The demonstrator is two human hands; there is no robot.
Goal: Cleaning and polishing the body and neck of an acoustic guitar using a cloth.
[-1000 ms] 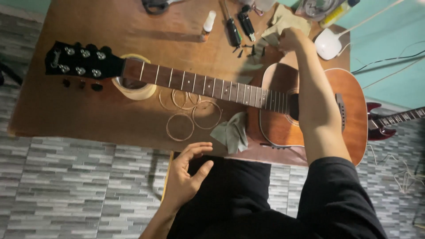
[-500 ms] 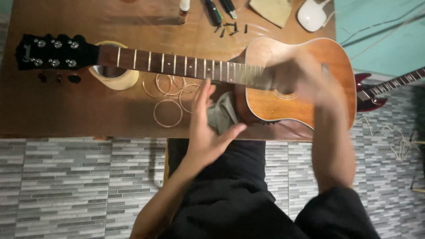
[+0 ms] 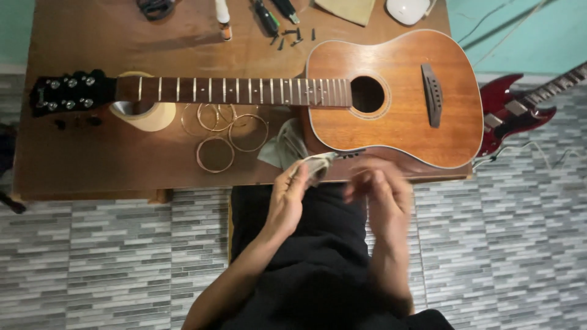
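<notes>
A brown acoustic guitar (image 3: 397,91) without strings lies across a wooden table (image 3: 92,159), its black headstock (image 3: 67,93) at the left resting on a roll of tape (image 3: 143,113). My left hand (image 3: 287,198) pinches a small pale cloth (image 3: 318,165) at the table's near edge, just below the guitar body. My right hand (image 3: 379,192) is blurred, right beside it, fingers curled near the cloth; whether it holds anything is unclear. A grey-green rag (image 3: 282,146) lies under the guitar's neck joint.
Several coiled strings (image 3: 223,134) lie on the table below the neck. Screwdrivers (image 3: 269,15), small pegs (image 3: 290,36), a small bottle (image 3: 223,15) and a white object (image 3: 406,9) sit along the far edge. A red electric guitar (image 3: 520,110) lies on the tiled floor at right.
My right hand has come back from the far side of the table over the guitar to the near edge. My left hand rose from my lap and took hold of the cloth.
</notes>
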